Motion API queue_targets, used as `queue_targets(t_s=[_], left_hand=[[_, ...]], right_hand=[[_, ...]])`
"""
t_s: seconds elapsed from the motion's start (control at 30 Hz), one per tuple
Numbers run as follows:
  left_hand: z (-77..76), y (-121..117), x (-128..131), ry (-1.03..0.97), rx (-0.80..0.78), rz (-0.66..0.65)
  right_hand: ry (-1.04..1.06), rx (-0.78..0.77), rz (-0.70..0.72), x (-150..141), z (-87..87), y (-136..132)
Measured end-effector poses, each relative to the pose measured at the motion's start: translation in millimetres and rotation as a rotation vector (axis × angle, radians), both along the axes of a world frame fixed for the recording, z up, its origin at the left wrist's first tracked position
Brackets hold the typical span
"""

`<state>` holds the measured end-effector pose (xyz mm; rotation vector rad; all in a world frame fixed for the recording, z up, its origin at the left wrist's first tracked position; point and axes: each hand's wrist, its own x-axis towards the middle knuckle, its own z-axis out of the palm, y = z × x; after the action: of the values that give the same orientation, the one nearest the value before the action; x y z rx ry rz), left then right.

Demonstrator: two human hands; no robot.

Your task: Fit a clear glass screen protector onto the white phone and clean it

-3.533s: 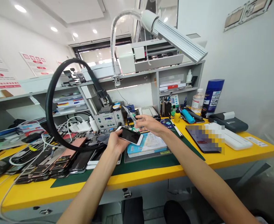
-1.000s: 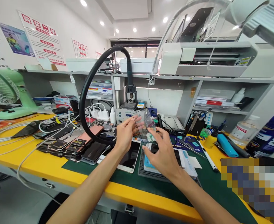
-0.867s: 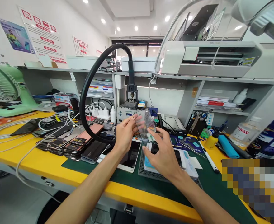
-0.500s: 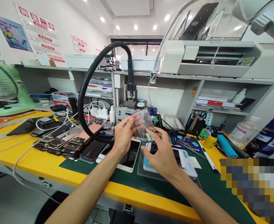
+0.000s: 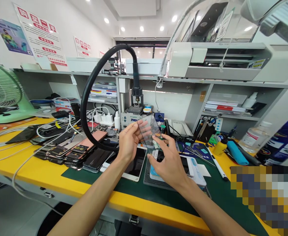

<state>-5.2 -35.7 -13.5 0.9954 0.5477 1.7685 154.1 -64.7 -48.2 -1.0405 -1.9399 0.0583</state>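
Observation:
Between my hands, raised above the mat, is a clear glass screen protector [image 5: 155,126] with a thin dark edge, tilted upright. My left hand [image 5: 128,141] grips its left edge, and some of those fingers show through the glass. With thumb and fingers, my right hand [image 5: 170,159] holds the lower right side. Below my left hand lies a white-framed tablet [image 5: 137,167] with a dark screen. Under my right hand, a white phone [image 5: 188,165] and blue-and-white packets [image 5: 199,173] rest on a dark mesh tray [image 5: 158,184].
Stacked phones [image 5: 77,147] crowd the left of the green mat [image 5: 129,189]. A thick black hose [image 5: 83,101] loops up beside my left hand. A white pen [image 5: 217,164], a yellow bottle [image 5: 220,147] and a clear bottle [image 5: 254,137] stand or lie at right. A green fan [image 5: 9,88] is far left.
The view has shifted very slightly. Both hands keep their hold on the glass screen protector, with almost no movement.

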Motion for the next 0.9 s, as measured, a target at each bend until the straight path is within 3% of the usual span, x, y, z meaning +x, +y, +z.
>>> queue_targets(t_s=[0.9], left_hand=[[2.1, -3.4, 2.2, 0.005, 0.000, 0.007]], right_hand=[[-0.026, -0.049, 0.016, 0.1, -2.1, -0.4]])
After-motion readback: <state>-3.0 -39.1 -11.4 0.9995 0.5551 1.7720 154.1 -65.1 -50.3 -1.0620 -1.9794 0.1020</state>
